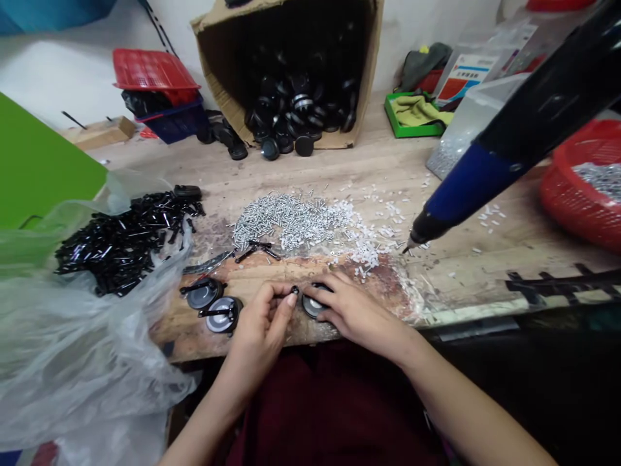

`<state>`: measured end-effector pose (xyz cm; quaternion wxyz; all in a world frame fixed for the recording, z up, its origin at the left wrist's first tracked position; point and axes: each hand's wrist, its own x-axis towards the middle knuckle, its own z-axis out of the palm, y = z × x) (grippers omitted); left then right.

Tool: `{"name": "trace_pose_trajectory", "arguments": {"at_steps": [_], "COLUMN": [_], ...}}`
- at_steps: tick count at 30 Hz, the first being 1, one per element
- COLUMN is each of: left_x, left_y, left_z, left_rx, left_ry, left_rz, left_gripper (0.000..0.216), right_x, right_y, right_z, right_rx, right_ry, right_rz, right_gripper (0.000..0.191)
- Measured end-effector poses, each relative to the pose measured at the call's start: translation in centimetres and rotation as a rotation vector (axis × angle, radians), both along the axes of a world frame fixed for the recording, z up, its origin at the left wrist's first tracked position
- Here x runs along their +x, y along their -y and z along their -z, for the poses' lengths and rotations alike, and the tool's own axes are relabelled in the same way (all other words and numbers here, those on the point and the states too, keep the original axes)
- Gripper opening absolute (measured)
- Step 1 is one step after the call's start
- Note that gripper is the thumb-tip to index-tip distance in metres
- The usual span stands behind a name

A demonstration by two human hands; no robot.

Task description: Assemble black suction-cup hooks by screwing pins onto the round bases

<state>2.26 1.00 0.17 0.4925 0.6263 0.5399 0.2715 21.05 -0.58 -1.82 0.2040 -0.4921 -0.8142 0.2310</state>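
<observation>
Far left, on a clear plastic bag: one heap of black pins, far too many to count. Next, at the near edge of the bench, two black discs, just beside one another, each with a thin black lever laid across its pale face; by the look of it, finished and set aside.

Then the left hand, thumb and forefinger pinched on a small black part, other fingers curled, held just beside a third disc. Behind the hands, one spread pile of silver screws, beyond counting. Further back, one cardboard box tipped on its side, spilling dozens more of the same discs, seemingly stock not yet worked.

On the third disc, the right hand, fingers bent over the rim and pressing it to the worn wooden bench. Mostly hidden under the fingers, no lever showing. As a judgement: two done, one in hand, a boxful left.

Further right, a scatter of white plastic bits, one hanging powered screwdriver with its tip just above the bench, untouched, and one red basket holding more screws.
</observation>
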Motion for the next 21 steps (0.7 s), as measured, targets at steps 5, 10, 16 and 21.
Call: {"name": "trace_pose_trajectory", "arguments": {"at_steps": [5, 10, 16, 21], "left_x": [0.1, 0.5, 1.2, 1.9], "left_y": [0.3, 0.3, 0.7, 0.8], "left_z": [0.7, 0.8, 1.4, 1.9], "left_rx": [0.150, 0.425, 0.487, 0.561], "left_ry": [-0.187, -0.340, -0.465, -0.596], "left_rz": [0.062, 0.216, 0.301, 0.316], "left_gripper": [0.017, 0.013, 0.016, 0.017], "right_x": [-2.1, -1.2, -0.1, -0.6], "right_y": [0.6, 0.7, 0.2, 0.4], "right_z": [0.5, 1.0, 2.2, 3.5], "right_rx": [-0.086, -0.099, -0.045, -0.062], "right_ry": [0.043, -0.166, -0.379, -0.476], "right_rz": [0.296, 0.240, 0.194, 0.260], "right_gripper": [0.038, 0.019, 0.026, 0.025]}}
